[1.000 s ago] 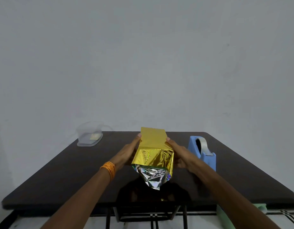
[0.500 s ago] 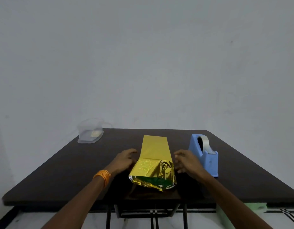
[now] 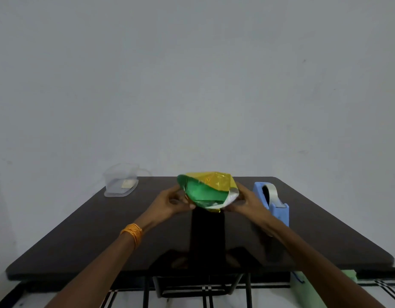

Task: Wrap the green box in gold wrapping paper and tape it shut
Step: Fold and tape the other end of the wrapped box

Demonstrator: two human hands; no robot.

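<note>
Green box [image 3: 201,193] now upended, left hand [image 3: 170,202] and right hand [image 3: 247,202] pinching its paper [image 3: 216,180]; tub [image 3: 116,174] holds a slip [image 3: 127,184].

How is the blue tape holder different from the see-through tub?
The tape holder is solid blue; the tub is clear. The tape holder carries a roll of tape; the tub has a small pale piece inside. The tape holder stands on the right, the tub far left. Both sit on the dark table.
</note>
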